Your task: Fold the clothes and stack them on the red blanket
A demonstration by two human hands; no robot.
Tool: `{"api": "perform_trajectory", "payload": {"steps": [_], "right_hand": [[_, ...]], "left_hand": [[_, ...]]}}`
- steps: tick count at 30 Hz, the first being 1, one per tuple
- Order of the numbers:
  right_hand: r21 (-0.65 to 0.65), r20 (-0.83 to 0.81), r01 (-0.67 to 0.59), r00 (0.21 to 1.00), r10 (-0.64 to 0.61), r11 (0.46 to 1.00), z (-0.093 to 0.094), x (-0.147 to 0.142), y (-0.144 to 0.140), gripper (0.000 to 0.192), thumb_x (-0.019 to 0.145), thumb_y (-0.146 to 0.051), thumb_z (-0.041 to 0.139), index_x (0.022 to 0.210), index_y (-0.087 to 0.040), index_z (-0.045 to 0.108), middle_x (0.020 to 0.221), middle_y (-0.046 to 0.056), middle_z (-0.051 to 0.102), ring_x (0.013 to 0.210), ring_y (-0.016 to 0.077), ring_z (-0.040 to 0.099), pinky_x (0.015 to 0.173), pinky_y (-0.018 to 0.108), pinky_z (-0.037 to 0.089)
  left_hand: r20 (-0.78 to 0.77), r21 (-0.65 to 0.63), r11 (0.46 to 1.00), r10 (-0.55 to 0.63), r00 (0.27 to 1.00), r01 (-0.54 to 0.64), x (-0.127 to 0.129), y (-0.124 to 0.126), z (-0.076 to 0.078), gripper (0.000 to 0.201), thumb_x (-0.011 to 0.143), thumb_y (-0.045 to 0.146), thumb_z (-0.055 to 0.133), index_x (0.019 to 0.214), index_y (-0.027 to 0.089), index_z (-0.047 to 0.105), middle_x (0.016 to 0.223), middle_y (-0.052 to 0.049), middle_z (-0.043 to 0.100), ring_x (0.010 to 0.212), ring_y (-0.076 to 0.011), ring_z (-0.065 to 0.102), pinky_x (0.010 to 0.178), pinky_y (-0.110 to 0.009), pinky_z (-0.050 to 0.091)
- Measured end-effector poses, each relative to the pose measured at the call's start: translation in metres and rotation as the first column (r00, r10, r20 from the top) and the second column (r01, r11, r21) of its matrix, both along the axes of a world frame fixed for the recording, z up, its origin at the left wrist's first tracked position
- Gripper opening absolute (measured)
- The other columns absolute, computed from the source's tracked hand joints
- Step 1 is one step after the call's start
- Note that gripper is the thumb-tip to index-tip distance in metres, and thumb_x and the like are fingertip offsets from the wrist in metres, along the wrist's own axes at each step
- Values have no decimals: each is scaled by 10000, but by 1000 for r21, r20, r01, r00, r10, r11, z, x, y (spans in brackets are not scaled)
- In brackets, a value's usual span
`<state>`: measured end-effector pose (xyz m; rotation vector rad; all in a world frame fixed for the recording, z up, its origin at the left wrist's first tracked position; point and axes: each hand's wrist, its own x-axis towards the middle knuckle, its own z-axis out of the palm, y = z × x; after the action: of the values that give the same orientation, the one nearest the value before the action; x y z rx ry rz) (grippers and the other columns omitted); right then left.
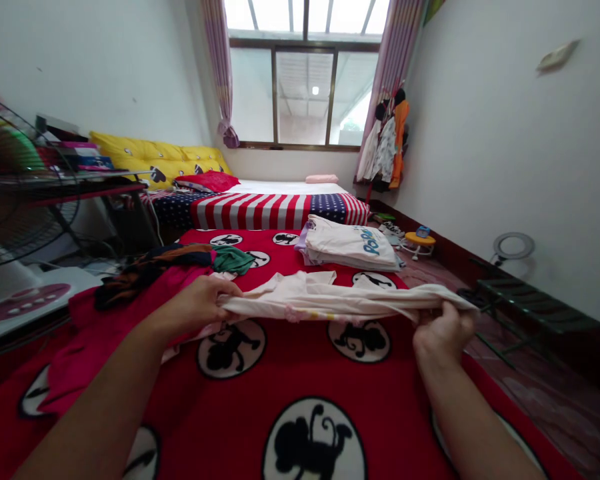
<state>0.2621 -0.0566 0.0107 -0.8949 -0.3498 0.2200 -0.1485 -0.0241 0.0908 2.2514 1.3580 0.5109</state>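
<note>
Both hands grip a cream-coloured garment [325, 303] stretched flat between them over the red blanket [260, 373] with its black monkey prints. The left hand [200, 303] has its fingers [227, 290] closed on one end, the right hand [443, 330] pinches the other end shut. Just beyond the left fingers lies a heap of pink, dark and green clothes [165, 270]. Farther past the right fingers sits a folded stack of pale shirts [353, 245], then the striped bedding [275, 208].

Soft matt cream cloth garment [330, 303] is lying limp on the fuzzy, plush red blanket [280, 373]; folded cotton-looking clothes [350, 247] are sitting matt near its far edge.
</note>
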Motion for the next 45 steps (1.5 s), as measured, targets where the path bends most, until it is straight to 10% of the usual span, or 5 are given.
{"api": "perform_trajectory", "payload": {"steps": [7, 19, 24, 34, 45], "right_hand": [[-185, 508, 314, 842, -183, 931, -4, -5, -2, 348, 715, -250, 609, 1052, -186, 550, 1214, 104, 553, 1148, 250, 535, 1008, 447, 410], [-624, 781, -200, -168, 601, 755, 1, -115, -34, 216, 663, -242, 777, 852, -230, 671, 1258, 74, 604, 1192, 293, 503, 1009, 488, 363], [-557, 739, -478, 88, 668, 679, 23, -102, -43, 86, 759, -200, 669, 703, -209, 604, 1162, 66, 667, 1118, 245, 569, 988, 432, 389], [-130, 189, -236, 948, 257, 963, 20, -51, -18, 140, 741, -306, 638, 781, -185, 582, 774, -1, 680, 658, 132, 602, 590, 246, 473], [-192, 376, 165, 923, -83, 967, 10, -16, -10, 248, 689, -255, 671, 916, -177, 606, 814, -19, 586, 675, 122, 536, 641, 268, 445]], "left_hand": [[-48, -407, 888, -253, 966, 212, 16, -24, 13, 309, 663, 322, 697, 932, 174, 730, 796, 4, 704, 701, -170, 620, 555, -179, 414], [346, -575, 609, -424, 837, 546, 53, -50, 12, 386, 745, 389, 718, 1061, 168, 707, 887, -66, 729, 787, -194, 661, 671, -241, 504], [266, -147, 942, -257, 929, 303, 47, -24, -7, 303, 784, 358, 650, 1020, 177, 711, 1002, -73, 714, 934, -218, 643, 827, -289, 490], [33, -118, 922, -368, 929, 369, 28, 2, -42, 511, 664, 289, 734, 1165, 213, 671, 1265, -91, 574, 1165, -248, 541, 1041, -336, 375], [122, -6, 974, -223, 967, 226, 39, 7, -54, 189, 753, 304, 582, 794, 160, 699, 895, -64, 661, 846, -188, 612, 799, -283, 487]]}}
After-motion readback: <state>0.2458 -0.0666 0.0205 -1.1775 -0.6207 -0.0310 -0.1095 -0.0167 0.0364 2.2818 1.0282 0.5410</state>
